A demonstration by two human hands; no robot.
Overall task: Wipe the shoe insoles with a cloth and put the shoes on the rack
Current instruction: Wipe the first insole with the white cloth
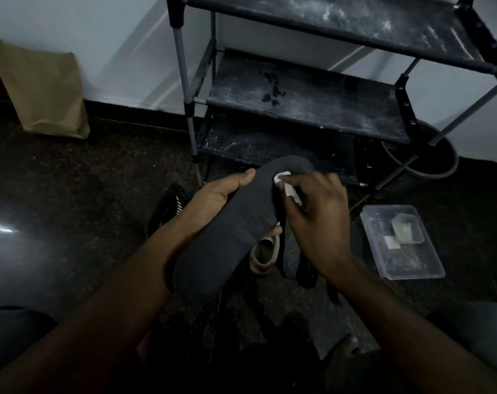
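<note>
resting insole (230,231) in left hand (213,200), cloth (287,186) under right hand (318,217)

one grey insole (230,234), one white cloth (282,177), one left hand (213,197), one right hand (318,217), one rack (182,55), three shelves (312,100), one paper bag (43,86), one plastic box (409,263)

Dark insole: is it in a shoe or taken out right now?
Out. The left hand holds the insole clear of the pale shoe below; the right hand presses a white cloth onto it.
</note>
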